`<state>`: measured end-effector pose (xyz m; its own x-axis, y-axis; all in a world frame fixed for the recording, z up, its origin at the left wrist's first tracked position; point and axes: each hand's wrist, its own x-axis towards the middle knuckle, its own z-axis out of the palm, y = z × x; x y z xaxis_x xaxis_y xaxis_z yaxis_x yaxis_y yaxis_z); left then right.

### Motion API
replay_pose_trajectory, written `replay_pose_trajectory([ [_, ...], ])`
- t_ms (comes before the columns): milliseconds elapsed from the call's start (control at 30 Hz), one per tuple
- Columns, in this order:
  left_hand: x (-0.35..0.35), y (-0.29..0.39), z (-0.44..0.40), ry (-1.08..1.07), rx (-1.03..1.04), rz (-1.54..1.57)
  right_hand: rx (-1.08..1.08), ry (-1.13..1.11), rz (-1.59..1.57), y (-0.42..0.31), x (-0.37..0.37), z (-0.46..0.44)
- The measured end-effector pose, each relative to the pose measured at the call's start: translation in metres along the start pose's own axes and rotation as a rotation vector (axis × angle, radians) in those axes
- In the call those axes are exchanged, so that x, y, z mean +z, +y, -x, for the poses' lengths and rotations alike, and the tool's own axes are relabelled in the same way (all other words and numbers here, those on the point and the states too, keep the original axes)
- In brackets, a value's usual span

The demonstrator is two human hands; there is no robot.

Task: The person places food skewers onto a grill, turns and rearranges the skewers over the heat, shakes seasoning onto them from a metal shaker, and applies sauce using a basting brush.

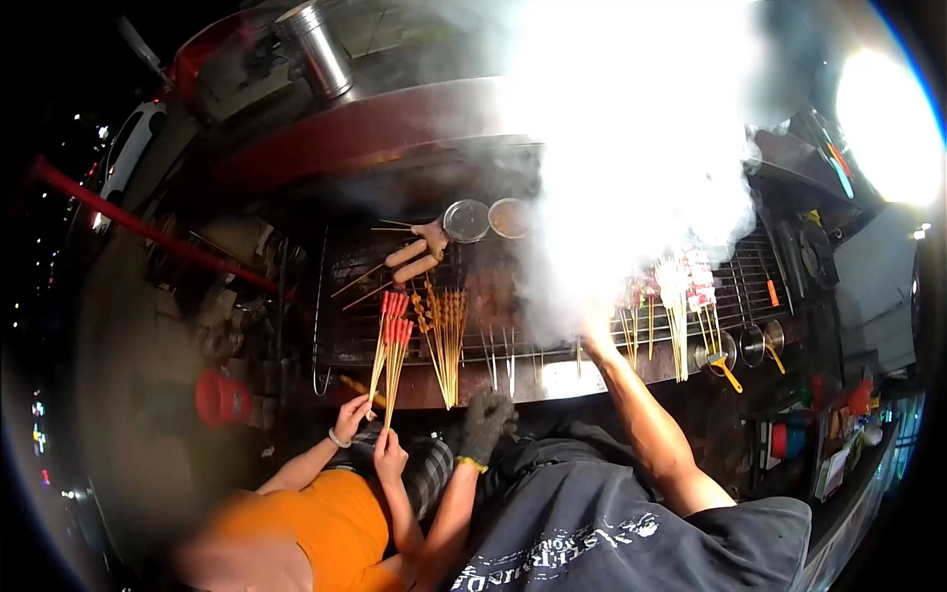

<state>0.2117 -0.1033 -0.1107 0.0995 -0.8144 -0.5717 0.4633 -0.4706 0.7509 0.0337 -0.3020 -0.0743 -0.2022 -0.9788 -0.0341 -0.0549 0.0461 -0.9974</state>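
Note:
My left hand [487, 422], in a dark grey glove with a yellow cuff, is curled closed at the grill's front edge, just below thin metal skewers [510, 360]; whatever it may hold is hidden. My bare right hand [595, 328] reaches over the grill [345, 340] into thick white smoke, its fingers lost in glare. Right of it lie meat skewers [675, 306] on wooden sticks. Brown skewers [449, 331] lie left of centre, with sausages [414, 267] and two round bowls [466, 221] behind them.
At my left, a person in an orange top [340, 518] holds red-tipped skewers [397, 340] over the grill edge with both hands. Yellow-handled brushes [725, 372] rest at the right front. A metal canister [318, 49] stands at the back, a red bucket [222, 397] at far left.

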Motion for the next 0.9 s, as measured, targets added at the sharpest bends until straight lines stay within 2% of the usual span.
replay_pose_trajectory([
  [33,0.01,-0.001,-0.009,0.109,0.104,-0.096,-0.031,-0.02,0.133,0.002,-0.006,0.0],
  [67,0.017,-0.001,-0.02,0.113,0.108,-0.096,-0.065,-0.036,0.266,0.005,-0.012,0.0],
  [133,0.031,0.001,-0.039,0.197,0.104,-0.195,0.089,-0.104,-0.242,0.014,-0.02,-0.002],
  [167,0.035,0.002,-0.041,0.201,0.108,-0.197,0.088,-0.108,-0.247,0.013,-0.025,-0.001],
  [233,0.044,0.004,-0.048,0.301,0.06,-0.276,0.11,-0.247,0.348,-0.014,-0.032,0.007],
  [267,0.02,-0.031,-0.08,0.301,0.134,-0.377,0.164,-0.154,0.091,-0.004,-0.035,0.013],
  [300,0.0,-0.06,-0.107,0.307,0.209,-0.479,0.165,-0.147,0.082,-0.004,-0.042,0.011],
  [333,-0.021,-0.088,-0.128,0.362,0.323,-0.817,0.115,-0.138,0.029,-0.004,-0.051,0.009],
  [367,-0.01,-0.071,-0.115,0.401,0.339,-0.993,0.068,-0.128,-0.024,-0.004,-0.06,0.008],
  [400,0.0,-0.057,-0.103,0.446,0.352,-1.167,0.112,-0.166,-0.143,-0.006,-0.071,0.005],
  [433,0.006,-0.053,-0.1,0.474,0.353,-1.282,0.107,-0.101,-0.193,-0.01,-0.078,0.004],
  [500,0.01,-0.05,-0.092,0.527,0.35,-1.403,0.069,-0.132,-0.162,-0.029,-0.117,0.002],
  [633,0.006,-0.055,-0.086,0.591,0.336,-1.561,0.011,0.083,-0.242,-0.027,-0.209,-0.012],
  [767,-0.008,-0.061,-0.08,0.627,0.282,-1.65,-0.122,0.393,-0.065,-0.037,-0.322,-0.009],
  [800,-0.011,-0.063,-0.076,0.631,0.275,-1.675,-0.118,0.476,-0.095,-0.031,-0.353,-0.008],
  [900,-0.026,-0.069,-0.076,0.681,0.239,-1.746,-0.171,0.726,0.129,-0.002,-0.43,-0.014],
])
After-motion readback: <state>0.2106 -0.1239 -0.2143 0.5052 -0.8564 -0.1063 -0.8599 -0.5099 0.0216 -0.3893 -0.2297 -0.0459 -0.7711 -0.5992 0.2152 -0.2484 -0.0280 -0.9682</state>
